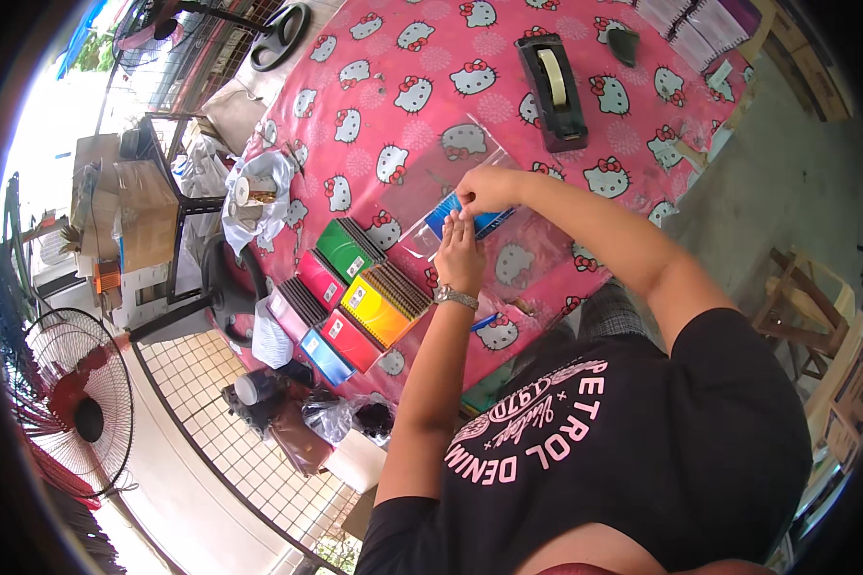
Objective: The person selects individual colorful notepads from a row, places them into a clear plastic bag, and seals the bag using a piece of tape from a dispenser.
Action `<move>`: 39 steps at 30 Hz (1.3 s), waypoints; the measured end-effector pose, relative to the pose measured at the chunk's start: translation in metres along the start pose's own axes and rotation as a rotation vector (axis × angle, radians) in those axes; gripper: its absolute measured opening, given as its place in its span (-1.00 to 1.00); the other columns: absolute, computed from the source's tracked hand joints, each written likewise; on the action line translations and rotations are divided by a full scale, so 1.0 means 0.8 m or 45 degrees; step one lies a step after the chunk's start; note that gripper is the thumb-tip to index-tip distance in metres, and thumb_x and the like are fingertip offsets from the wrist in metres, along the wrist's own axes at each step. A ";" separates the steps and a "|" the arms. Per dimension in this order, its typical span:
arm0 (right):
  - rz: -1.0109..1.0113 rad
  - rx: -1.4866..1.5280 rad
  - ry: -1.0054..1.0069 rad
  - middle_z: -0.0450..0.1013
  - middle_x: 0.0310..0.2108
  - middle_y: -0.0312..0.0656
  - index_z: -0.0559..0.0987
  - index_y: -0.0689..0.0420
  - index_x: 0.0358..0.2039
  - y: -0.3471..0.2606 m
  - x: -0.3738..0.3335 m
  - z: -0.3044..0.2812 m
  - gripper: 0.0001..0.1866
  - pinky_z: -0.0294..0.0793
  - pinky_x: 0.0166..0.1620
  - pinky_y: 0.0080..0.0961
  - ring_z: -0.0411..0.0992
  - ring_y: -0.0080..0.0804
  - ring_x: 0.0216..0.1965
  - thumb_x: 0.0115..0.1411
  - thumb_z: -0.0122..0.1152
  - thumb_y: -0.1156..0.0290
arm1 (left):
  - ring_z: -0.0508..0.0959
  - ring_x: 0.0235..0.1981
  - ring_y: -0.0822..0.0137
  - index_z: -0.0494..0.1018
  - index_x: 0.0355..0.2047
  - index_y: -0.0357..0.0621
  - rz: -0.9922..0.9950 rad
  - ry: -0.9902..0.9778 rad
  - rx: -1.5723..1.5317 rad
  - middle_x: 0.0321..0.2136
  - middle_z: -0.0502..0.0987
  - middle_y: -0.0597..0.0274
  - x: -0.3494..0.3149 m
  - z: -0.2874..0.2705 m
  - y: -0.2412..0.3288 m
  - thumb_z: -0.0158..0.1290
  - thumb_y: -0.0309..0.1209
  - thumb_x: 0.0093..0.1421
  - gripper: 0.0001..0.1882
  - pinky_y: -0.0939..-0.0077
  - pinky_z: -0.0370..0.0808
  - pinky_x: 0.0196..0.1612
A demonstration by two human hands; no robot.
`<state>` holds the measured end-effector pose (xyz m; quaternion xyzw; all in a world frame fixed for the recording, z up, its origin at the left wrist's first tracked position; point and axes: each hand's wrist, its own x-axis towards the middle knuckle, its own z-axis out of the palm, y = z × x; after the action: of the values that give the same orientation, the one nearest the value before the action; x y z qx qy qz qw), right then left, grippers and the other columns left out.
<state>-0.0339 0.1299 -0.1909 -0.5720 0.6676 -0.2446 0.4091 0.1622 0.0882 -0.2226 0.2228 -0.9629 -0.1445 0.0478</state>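
Note:
A small blue notebook (441, 213) lies in front of me on the pink tablecloth, with clear plastic (532, 235) around it. My left hand (460, 254), with a watch on its wrist, lies flat with fingers stretched out on the notebook's near part. My right hand (489, 189) is pinched at the notebook's far edge; its fingertips hide what they hold. To the left of my hands lie several spiral notebooks in stacks: green (343, 251), yellow (379, 309), red (352, 340) and a blue one (326, 356).
A black tape dispenser (554, 96) stands at the far right of the table. Spiral-bound books (690, 34) lie at the far right corner. At the left edge, a white plastic bag (259, 196) holds a roll. A fan (86, 417) stands left of the table, a wooden stool (801, 302) right.

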 end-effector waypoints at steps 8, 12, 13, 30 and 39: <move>0.134 -0.333 -0.002 0.56 -0.51 -0.08 0.61 0.14 -0.55 -0.005 0.009 0.008 -0.70 0.48 -0.34 -0.24 0.53 -0.12 -0.41 -0.12 0.44 0.17 | 0.42 0.15 0.05 0.37 0.12 -0.15 0.066 0.175 -0.104 0.11 0.41 -0.07 -0.012 0.011 -0.014 0.15 -0.45 0.00 -0.40 0.28 0.41 0.15; 0.256 -0.451 0.026 0.57 -0.38 0.00 0.62 0.19 -0.45 -0.019 0.007 0.012 -0.62 0.53 -0.21 -0.20 0.55 -0.05 -0.28 -0.14 0.46 0.14 | 0.35 0.21 0.03 0.19 0.25 -0.09 -0.209 0.088 -0.422 0.17 0.33 -0.07 -0.020 0.012 -0.009 0.13 -0.44 0.03 -0.27 0.27 0.34 0.22; 0.299 -0.483 0.015 0.57 -0.33 0.03 0.63 0.20 -0.39 -0.024 0.008 0.012 -0.58 0.54 -0.15 -0.19 0.55 -0.03 -0.23 -0.14 0.47 0.12 | 0.31 0.23 0.02 0.15 0.27 -0.09 -0.117 0.075 -0.287 0.20 0.30 -0.08 -0.019 0.010 -0.009 0.14 -0.43 0.04 -0.25 0.24 0.30 0.24; 0.589 1.949 0.665 0.22 0.16 -0.13 0.27 0.15 0.12 -0.100 -0.105 0.129 -0.28 0.22 0.16 -0.26 0.14 -0.30 0.23 0.18 0.13 -0.16 | 0.53 -0.29 -0.15 0.56 -0.35 -0.30 -0.347 -0.450 -0.363 -0.41 0.55 -0.18 0.088 -0.114 -0.033 -0.21 0.13 0.30 -0.34 0.12 0.41 -0.12; 0.452 1.482 0.520 0.39 -0.03 -0.20 0.37 0.19 0.11 -0.045 -0.177 0.064 -0.32 0.30 0.09 -0.37 0.29 -0.40 0.05 0.33 -0.18 -0.19 | 0.48 -0.09 0.27 0.35 0.08 -0.48 -0.825 -0.423 -1.788 -0.13 0.54 0.10 0.007 -0.110 -0.001 -0.60 0.42 0.20 0.10 0.41 0.31 0.05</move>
<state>0.0299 0.2656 -0.1526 -0.0789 0.5746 -0.5994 0.5516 0.1708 0.0627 -0.1390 0.3854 -0.5280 -0.7566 -0.0118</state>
